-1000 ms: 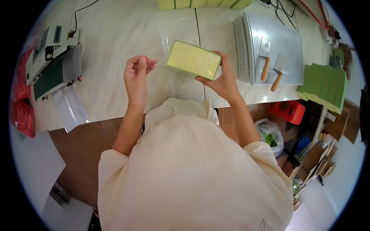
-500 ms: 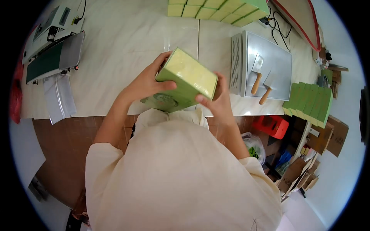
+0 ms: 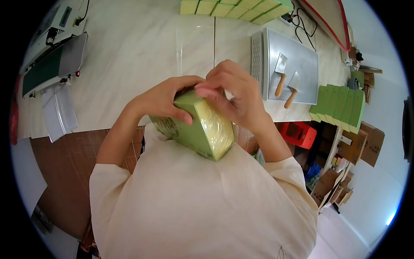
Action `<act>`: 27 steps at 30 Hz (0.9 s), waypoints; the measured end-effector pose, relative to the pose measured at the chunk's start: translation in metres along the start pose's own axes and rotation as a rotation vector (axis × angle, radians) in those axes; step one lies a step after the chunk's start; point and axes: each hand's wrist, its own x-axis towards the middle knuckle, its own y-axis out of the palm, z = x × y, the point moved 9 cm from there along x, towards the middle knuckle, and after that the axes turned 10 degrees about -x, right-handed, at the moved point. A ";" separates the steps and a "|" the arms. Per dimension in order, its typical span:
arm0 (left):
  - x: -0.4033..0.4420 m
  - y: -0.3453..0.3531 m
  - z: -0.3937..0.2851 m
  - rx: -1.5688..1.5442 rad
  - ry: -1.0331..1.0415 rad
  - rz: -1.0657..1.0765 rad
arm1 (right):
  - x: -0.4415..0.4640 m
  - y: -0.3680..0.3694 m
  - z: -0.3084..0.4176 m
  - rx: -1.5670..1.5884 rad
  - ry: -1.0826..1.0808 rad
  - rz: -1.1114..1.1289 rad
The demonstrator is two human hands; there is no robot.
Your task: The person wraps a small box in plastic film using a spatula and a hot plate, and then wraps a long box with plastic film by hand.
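A green box (image 3: pixel 187 134) with a pale yellow end rests tilted against my shirt front. Shiny clear film covers that end, with wrinkles catching the light. My left hand (image 3: pixel 166 101) wraps round the box's upper left side, thumb on the green face. At its top corner, the bent fingers of my right hand (image 3: pixel 237 93) are pinched together, close to my left fingertips. Whatever lies between the right fingertips is hidden. A clear plastic sheet (image 3: pixel 194 47) lies on the table beyond my hands.
Two wooden-handled scrapers (image 3: pixel 281 73) lie on a metal-topped unit (image 3: pixel 297 56) to the right. Green boxes stand in a row (image 3: pixel 338 105) beside it, and more are stacked (image 3: pixel 233 11) at the back. A machine (image 3: pixel 56 56) and plastic sleeves (image 3: pixel 59 110) occupy the left.
The box has come closer to my body and turned, its yellow end now facing right and down. My right hand has left its lower side and moved up to the top corner.
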 end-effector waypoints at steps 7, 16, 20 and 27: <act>-0.010 0.005 -0.002 0.079 -0.010 0.002 | -0.022 -0.024 -0.044 -0.095 0.367 -0.113; -0.002 0.002 0.004 0.083 -0.081 -0.006 | -0.033 0.000 0.026 -0.095 -0.078 0.237; -0.001 0.008 0.008 0.138 -0.193 0.088 | -0.046 0.016 0.012 0.002 0.035 0.439; -0.004 0.004 0.015 0.153 -0.254 0.102 | -0.053 0.019 0.009 0.038 0.012 0.446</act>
